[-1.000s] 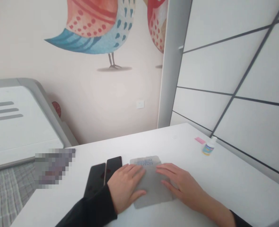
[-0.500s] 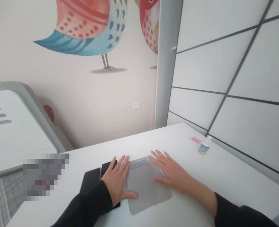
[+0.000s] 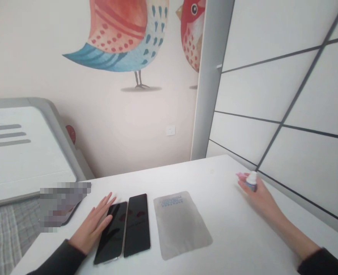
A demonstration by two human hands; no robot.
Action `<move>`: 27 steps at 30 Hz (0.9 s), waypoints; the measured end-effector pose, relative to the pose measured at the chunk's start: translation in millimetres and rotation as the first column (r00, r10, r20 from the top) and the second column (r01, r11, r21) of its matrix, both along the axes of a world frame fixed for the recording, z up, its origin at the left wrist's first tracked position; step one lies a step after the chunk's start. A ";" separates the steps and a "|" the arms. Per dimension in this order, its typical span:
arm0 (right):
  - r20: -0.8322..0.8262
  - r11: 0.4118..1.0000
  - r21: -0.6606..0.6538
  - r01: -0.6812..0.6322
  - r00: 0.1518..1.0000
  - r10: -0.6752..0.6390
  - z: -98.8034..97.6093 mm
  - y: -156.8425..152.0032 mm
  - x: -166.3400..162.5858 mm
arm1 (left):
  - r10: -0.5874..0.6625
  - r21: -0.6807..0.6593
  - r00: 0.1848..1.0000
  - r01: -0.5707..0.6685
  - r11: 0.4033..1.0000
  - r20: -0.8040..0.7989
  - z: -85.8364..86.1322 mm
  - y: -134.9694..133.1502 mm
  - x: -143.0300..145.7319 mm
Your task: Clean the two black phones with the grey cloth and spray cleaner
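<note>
My left hand point(image 3: 93, 225) lies flat with fingers stretched out, its thumb over the left edge of a black smartphone point(image 3: 113, 235). A second black smartphone point(image 3: 137, 225) lies right beside the first. Both dark screens face up. To their right, a thin grey translucent pouch or sheet point(image 3: 182, 227) with blue print at its far end lies flat. At the table's far right, my right hand point(image 3: 259, 194) is closed around a small bottle point(image 3: 252, 178) with a white cap. The hand covers most of the bottle's label.
The white table point(image 3: 169, 175) meets a wall painted with birds at the back. A white panelled cabinet point(image 3: 252, 91) rises along the right side. A pink slip point(image 3: 240, 174) is partly behind my right fingers. A blurred-out object point(image 3: 62, 208) lies at the table's left edge, beside a bed.
My right hand has left the grey pouch and moved right to the bottle, closing around it. My left hand has slid left off the pouch, uncovering both phones. The view has shifted slightly.
</note>
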State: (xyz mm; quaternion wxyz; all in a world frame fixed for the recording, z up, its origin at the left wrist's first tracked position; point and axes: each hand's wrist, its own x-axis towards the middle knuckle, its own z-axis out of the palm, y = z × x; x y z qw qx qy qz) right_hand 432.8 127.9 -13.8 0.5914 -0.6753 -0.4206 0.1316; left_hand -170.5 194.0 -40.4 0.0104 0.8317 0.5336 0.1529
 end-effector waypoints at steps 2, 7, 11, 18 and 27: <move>-0.092 0.985 -0.050 -0.167 0.983 0.162 3.9 6.9 -24.0 | -0.005 0.044 0.999 0.003 0.999 0.045 -8.9 -3.6 1.8; -0.375 0.784 -0.012 -0.621 0.729 0.572 17.2 -10.5 -119.6 | -0.063 0.064 0.997 0.059 0.996 0.055 -9.2 -11.6 13.7; -0.533 0.623 0.014 -0.782 0.522 0.666 20.9 -29.1 -170.7 | -0.070 0.031 0.995 0.068 0.997 0.070 -7.8 -16.5 16.1; -0.468 0.501 -0.056 -0.864 0.466 0.751 17.7 -35.5 -176.5 | -0.075 -0.031 0.994 0.078 0.996 0.084 0.2 -22.8 22.6; 0.126 0.564 -0.429 -0.706 0.571 0.811 30.0 -21.8 -145.9 | -0.072 -0.041 0.994 0.076 0.996 0.079 0.6 -22.4 23.4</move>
